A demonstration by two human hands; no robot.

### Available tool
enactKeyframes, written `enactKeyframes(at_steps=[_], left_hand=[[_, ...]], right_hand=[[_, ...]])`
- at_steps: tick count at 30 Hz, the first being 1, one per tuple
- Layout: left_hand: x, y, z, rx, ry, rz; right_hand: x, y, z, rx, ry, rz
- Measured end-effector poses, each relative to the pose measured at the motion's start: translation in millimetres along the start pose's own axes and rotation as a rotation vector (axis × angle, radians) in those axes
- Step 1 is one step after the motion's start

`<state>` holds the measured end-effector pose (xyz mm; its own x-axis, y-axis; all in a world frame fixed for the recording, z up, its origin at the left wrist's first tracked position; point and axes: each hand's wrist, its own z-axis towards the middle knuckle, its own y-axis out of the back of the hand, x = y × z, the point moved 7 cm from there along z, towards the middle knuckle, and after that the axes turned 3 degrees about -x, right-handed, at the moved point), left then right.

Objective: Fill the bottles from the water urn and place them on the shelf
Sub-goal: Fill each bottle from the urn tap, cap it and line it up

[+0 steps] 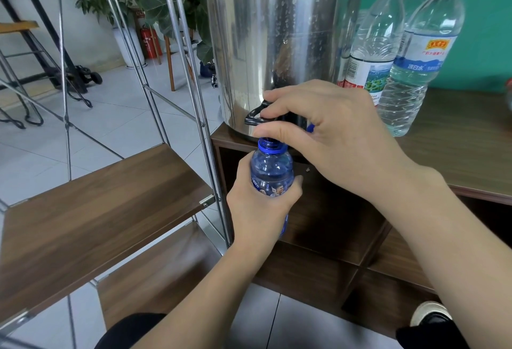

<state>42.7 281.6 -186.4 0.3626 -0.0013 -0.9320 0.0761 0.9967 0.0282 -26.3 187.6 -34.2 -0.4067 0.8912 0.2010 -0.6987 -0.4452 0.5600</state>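
Uncapped, blue-tinted bottle [271, 171] under tap [256, 114]

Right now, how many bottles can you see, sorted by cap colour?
Blue bottle, cap off, held under the tap: 1
Red-capped bottle: 1
White-capped bottle: 1
Total: 3, not counting reflections in the urn or any bottle hidden behind those.

Bare forearms, no sleeves; black trousers [130, 330], white-and-black shoe [430, 315].

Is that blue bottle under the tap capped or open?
Open: the blue bottle shows a bare neck with no cap, held upright by the left hand under the tap.
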Motion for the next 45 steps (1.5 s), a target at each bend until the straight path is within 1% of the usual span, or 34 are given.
enactKeyframes(at_steps=[5,13,25,33,36,39,41,45], left_hand=[[1.6,0.0,0.1,-0.002,-0.007,0.009],[1.7,0.6,-1.1,0.000,-0.025,0.025],[5.7,0.6,-3.0,0.012,-0.041,0.019],[7.4,2.2,-3.4,0.014,-0.050,0.017],[8.6,1.7,-2.8,0.019,-0.042,0.014],[8.6,2.2,-3.7,0.022,-0.034,0.011],[7.9,2.6,-4.1,0.025,-0.034,0.013],[5.0,2.6,-3.7,0.026,-0.035,0.023]], right_hand=[[1.3,0.1,0.2,-0.007,0.004,-0.003],[-0.2,0.3,3.8,0.005,-0.042,0.017],[-1.5,7.3,10.3,-0.109,-0.084,0.016],[-4.6,7.6,12.6,-0.138,-0.118,0.018],[-10.3,6.8,12.6,-0.138,-0.187,0.063],[-21.6,5.3,9.5,-0.119,-0.290,0.205],[-27.1,5.5,5.4,-0.093,-0.327,0.277],[-38.3,9.5,-4.5,-0.074,-0.364,0.267]])
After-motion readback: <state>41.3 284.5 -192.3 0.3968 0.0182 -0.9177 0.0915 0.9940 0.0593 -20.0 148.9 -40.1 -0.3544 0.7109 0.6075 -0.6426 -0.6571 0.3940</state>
